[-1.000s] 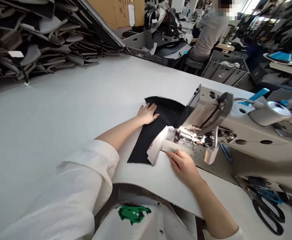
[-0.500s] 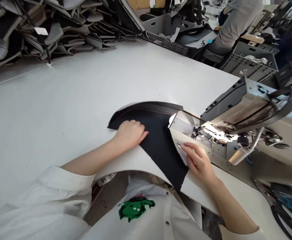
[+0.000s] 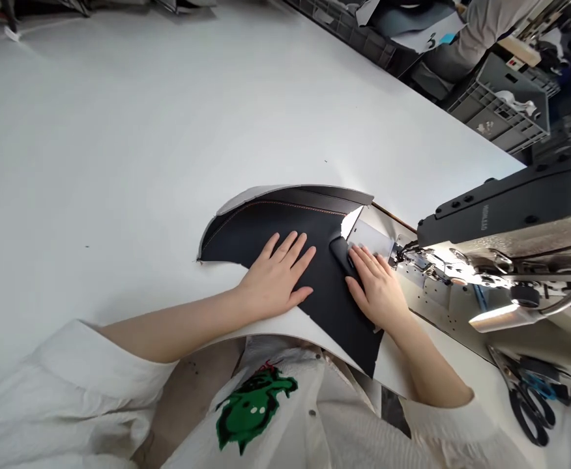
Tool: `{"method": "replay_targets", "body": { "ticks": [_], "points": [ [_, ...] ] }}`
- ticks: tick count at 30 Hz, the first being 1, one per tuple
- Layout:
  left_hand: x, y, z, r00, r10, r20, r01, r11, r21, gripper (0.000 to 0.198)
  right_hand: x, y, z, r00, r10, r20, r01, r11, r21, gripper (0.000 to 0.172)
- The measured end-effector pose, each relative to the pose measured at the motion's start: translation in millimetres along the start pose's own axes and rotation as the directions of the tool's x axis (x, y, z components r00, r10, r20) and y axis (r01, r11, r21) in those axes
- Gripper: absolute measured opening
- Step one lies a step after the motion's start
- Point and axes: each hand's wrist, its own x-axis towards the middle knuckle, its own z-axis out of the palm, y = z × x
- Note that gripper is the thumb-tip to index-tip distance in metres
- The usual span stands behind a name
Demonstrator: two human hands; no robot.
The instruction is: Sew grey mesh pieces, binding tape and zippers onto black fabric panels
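Note:
A black panel of leather-like material [image 3: 334, 326] with a curved, stitched upper edge lies on the white table. My left hand [image 3: 276, 277] rests flat on its middle, fingers spread. At the panel's right side, my right hand [image 3: 376, 283] lies palm down with outstretched fingers over a folded-back flap [image 3: 341, 255]. A small white patch of its underside shows above that flap. Just right of my right hand is the sewing machine [image 3: 505, 208], its lit needle area close to the fingertips but apart from them.
Black-handled scissors [image 3: 530, 407] lie at the lower right beside the machine. Beyond the white table [image 3: 143, 130], a grey plastic crate [image 3: 503, 107] stands near a seated person's grey-clad leg [image 3: 481, 32]. Stacked pieces show at the top left edge.
My left hand has opened from a curled shape to spread fingers. My right hand has moved up and flattened onto the flap, now folded over. The view has tilted down.

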Motion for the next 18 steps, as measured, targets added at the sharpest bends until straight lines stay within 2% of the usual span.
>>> {"method": "replay_targets", "body": {
  "ticks": [2, 5, 8, 10, 12, 15, 18],
  "points": [
    [-1.5, 2.5, -0.3, 1.000, 0.007, -0.002, -0.007, 1.000, -0.003, 0.069, -13.8, 7.9, 7.3, 0.999, 0.034, -0.006, -0.033, 0.999, 0.024, 0.049],
    [-0.4, 2.5, -1.6, 1.000, 0.010, 0.003, -0.010, 1.000, 0.021, 0.069, -24.4, 13.6, 9.0, 0.999, 0.019, -0.036, -0.014, 0.990, 0.141, 0.049],
    [4.6, -2.2, -2.7, 0.999, 0.017, 0.028, -0.020, 0.996, 0.084, 0.068, -29.4, 18.6, 7.7, 0.991, 0.015, -0.131, 0.022, 0.960, 0.278, 0.048],
    [7.0, -4.5, -2.5, 0.999, 0.032, 0.037, -0.037, 0.990, 0.138, 0.067, -43.0, 21.2, 5.6, 0.976, 0.051, -0.214, 0.021, 0.946, 0.322, 0.046],
    [5.1, -4.9, -1.5, 0.998, 0.060, 0.019, -0.063, 0.980, 0.187, 0.065, -71.4, 17.3, 2.6, 0.949, 0.115, -0.294, -0.015, 0.947, 0.321, 0.042],
    [0.0, -10.1, 2.0, 0.990, 0.129, -0.062, -0.114, 0.972, 0.205, 0.064, -126.2, -4.5, 0.8, 0.910, 0.162, -0.383, -0.058, 0.962, 0.268, 0.036],
    [12.7, -20.1, 9.5, 0.968, 0.223, -0.112, -0.207, 0.969, 0.139, 0.073, -166.4, -16.0, 5.2, 0.922, 0.137, -0.362, -0.055, 0.972, 0.229, 0.031]
  ]
}}
